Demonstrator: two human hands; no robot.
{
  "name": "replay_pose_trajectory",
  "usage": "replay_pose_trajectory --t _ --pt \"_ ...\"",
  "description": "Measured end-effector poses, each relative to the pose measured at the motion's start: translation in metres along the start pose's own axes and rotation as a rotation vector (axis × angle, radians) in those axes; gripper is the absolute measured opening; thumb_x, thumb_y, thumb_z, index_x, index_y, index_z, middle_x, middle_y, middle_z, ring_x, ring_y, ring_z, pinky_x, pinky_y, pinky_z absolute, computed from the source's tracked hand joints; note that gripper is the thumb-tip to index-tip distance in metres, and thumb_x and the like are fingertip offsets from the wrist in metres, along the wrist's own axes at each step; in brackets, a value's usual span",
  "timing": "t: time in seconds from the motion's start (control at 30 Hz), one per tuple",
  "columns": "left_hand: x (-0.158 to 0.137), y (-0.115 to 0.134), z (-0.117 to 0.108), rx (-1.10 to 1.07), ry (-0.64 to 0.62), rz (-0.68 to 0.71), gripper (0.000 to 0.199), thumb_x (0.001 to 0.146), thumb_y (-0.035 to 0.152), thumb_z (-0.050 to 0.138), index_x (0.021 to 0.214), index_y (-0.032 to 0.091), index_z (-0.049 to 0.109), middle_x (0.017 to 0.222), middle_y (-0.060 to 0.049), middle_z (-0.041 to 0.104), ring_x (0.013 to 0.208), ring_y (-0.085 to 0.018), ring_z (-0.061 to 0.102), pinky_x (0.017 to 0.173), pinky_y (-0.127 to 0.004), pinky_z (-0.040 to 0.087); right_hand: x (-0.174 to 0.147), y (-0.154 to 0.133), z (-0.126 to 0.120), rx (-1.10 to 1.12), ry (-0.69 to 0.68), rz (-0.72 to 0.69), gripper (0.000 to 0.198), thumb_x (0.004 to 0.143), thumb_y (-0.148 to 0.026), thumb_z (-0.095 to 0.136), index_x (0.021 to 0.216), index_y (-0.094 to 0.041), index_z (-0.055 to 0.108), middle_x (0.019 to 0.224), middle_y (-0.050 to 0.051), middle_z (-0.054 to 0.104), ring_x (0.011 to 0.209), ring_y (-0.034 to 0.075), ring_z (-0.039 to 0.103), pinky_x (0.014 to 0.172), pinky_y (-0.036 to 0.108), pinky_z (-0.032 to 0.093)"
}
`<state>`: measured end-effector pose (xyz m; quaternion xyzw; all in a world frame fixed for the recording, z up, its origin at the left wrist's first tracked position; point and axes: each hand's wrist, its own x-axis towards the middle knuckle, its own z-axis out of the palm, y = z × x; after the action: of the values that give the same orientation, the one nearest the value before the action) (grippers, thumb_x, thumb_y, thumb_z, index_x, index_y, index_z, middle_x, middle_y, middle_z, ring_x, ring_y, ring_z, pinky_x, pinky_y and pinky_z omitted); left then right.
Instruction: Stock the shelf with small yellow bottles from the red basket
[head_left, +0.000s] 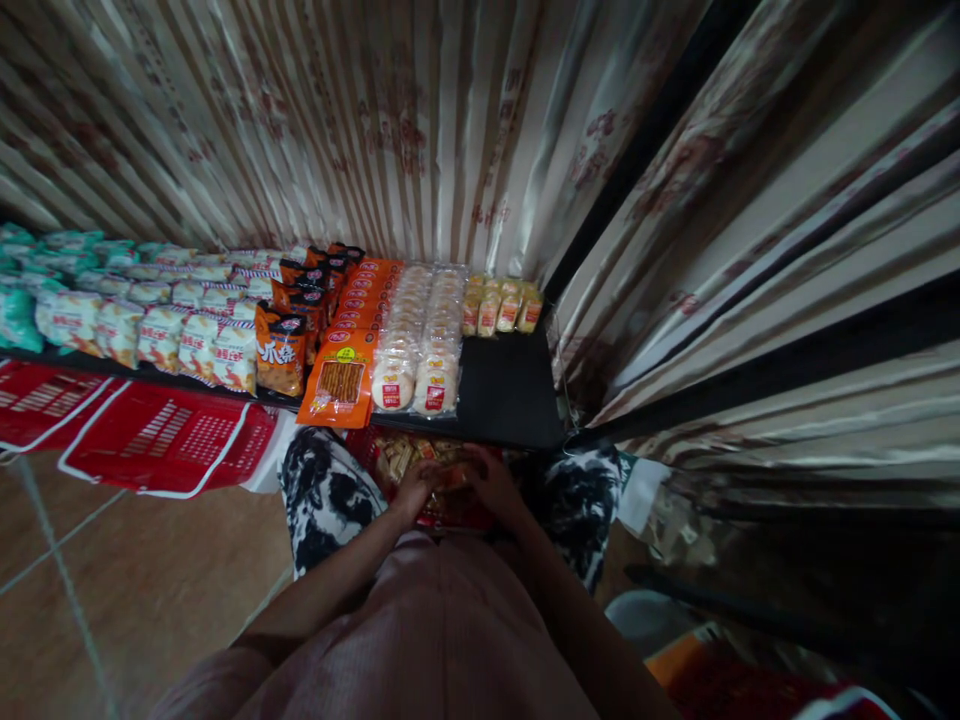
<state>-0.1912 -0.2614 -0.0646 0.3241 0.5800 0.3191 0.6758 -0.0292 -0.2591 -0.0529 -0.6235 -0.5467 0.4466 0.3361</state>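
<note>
My left hand (417, 488) and my right hand (491, 480) are close together between my knees, over a red basket (439, 520) of small wrapped snack packs (397, 460). Both have their fingers curled toward a dim reddish-brown item (454, 474) between them, too dark and blurred to name. Just beyond, on the black shelf (510, 395), small yellow packs (499, 305) stand in rows at the right. Beside them are rows of clear packs of round pale crackers (414, 375) and orange bags of stick snacks (341, 375).
Further left on the shelf stand dark orange bags (281, 350), white snack bags (199, 345) and green bags (19, 315). Red shopping bags (172, 435) lie below the shelf at left. A patterned curtain (420, 120) hangs behind; dark posts (645, 150) rise at right.
</note>
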Motion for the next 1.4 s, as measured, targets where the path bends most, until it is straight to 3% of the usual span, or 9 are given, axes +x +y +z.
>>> replay_pose_trajectory --t 0.1,0.27,0.37,0.5,0.67,0.93,1.17,1.3,1.4 --pt "-0.007 0.006 -0.002 0.04 -0.107 0.013 0.036 0.065 0.023 0.062 0.101 0.016 0.061 0.086 -0.002 0.066 0.076 -0.015 0.059 0.069 -0.025 0.045 -0.005 -0.016 -0.012 -0.119 -0.036 -0.034 0.039 0.073 -0.017 0.049 0.112 -0.02 0.056 0.109 0.006 0.065 0.102 0.019 0.06 0.093 0.037 0.043" --pt "-0.021 0.023 0.0 0.055 -0.449 -0.01 0.038 0.064 0.029 0.067 0.098 0.014 0.065 0.094 -0.007 0.067 0.086 -0.021 0.061 0.08 -0.033 0.045 -0.011 -0.044 -0.031 -0.221 -0.099 -0.118 0.033 0.073 -0.02 0.051 0.105 -0.018 0.062 0.108 0.008 0.065 0.101 0.021 0.059 0.092 0.038 0.043" --pt "-0.027 0.033 0.01 -0.03 -0.511 0.048 0.04 0.064 0.029 0.068 0.1 0.014 0.064 0.095 -0.008 0.067 0.089 -0.022 0.061 0.084 -0.034 0.044 -0.013 -0.059 -0.037 -0.144 -0.071 -0.128 0.034 0.075 -0.025 0.053 0.108 -0.019 0.06 0.106 0.006 0.066 0.099 0.021 0.06 0.092 0.038 0.044" --pt "-0.027 0.045 0.025 -0.092 -0.412 0.149 0.044 0.066 0.032 0.068 0.105 0.014 0.061 0.102 -0.009 0.066 0.093 -0.023 0.06 0.083 -0.033 0.045 -0.011 -0.068 -0.039 0.108 0.055 -0.053 0.053 0.075 -0.035 0.057 0.124 -0.019 0.046 0.105 0.006 0.066 0.092 0.019 0.064 0.086 0.035 0.049" --pt "-0.015 0.059 0.039 0.022 -0.231 0.282 0.033 0.071 0.033 0.062 0.099 0.014 0.063 0.098 -0.007 0.067 0.09 -0.021 0.06 0.08 -0.03 0.046 -0.007 -0.061 -0.034 0.306 0.218 -0.013 0.056 0.07 -0.039 0.06 0.12 -0.018 0.047 0.101 0.008 0.067 0.089 0.02 0.065 0.082 0.035 0.052" --pt "-0.007 0.078 0.061 0.327 -0.014 0.399 0.023 0.071 0.013 0.054 0.091 0.016 0.065 0.093 -0.005 0.065 0.087 -0.017 0.058 0.082 -0.028 0.046 -0.009 -0.055 -0.035 0.272 0.368 0.002 0.037 0.071 -0.039 0.06 0.101 -0.018 0.056 0.102 0.011 0.067 0.094 0.022 0.064 0.087 0.04 0.05" --pt "-0.007 0.092 0.081 0.249 0.036 0.307 0.032 0.074 0.013 0.049 0.106 0.014 0.05 0.093 -0.006 0.064 0.077 -0.013 0.061 0.069 -0.022 0.048 -0.001 -0.054 -0.041 0.127 0.448 -0.031 0.037 0.07 -0.034 0.058 0.103 -0.017 0.057 0.102 0.01 0.065 0.091 0.021 0.063 0.082 0.037 0.052" --pt "-0.002 0.101 0.09 0.277 -0.011 0.397 0.022 0.075 0.011 0.046 0.097 0.014 0.053 0.094 -0.006 0.064 0.079 -0.012 0.062 0.075 -0.023 0.048 0.01 -0.053 -0.047 0.02 0.538 -0.082 0.031 0.07 -0.03 0.053 0.098 -0.018 0.059 0.1 0.009 0.06 0.087 0.02 0.061 0.075 0.034 0.053" --pt "0.006 0.109 0.096 0.37 0.009 0.423 0.026 0.074 0.008 0.046 0.098 0.012 0.056 0.1 -0.009 0.063 0.087 -0.015 0.06 0.082 -0.025 0.046 0.02 -0.05 -0.049 0.006 0.565 -0.085 0.032 0.07 -0.031 0.051 0.097 -0.016 0.059 0.096 0.01 0.058 0.084 0.02 0.06 0.071 0.034 0.053"
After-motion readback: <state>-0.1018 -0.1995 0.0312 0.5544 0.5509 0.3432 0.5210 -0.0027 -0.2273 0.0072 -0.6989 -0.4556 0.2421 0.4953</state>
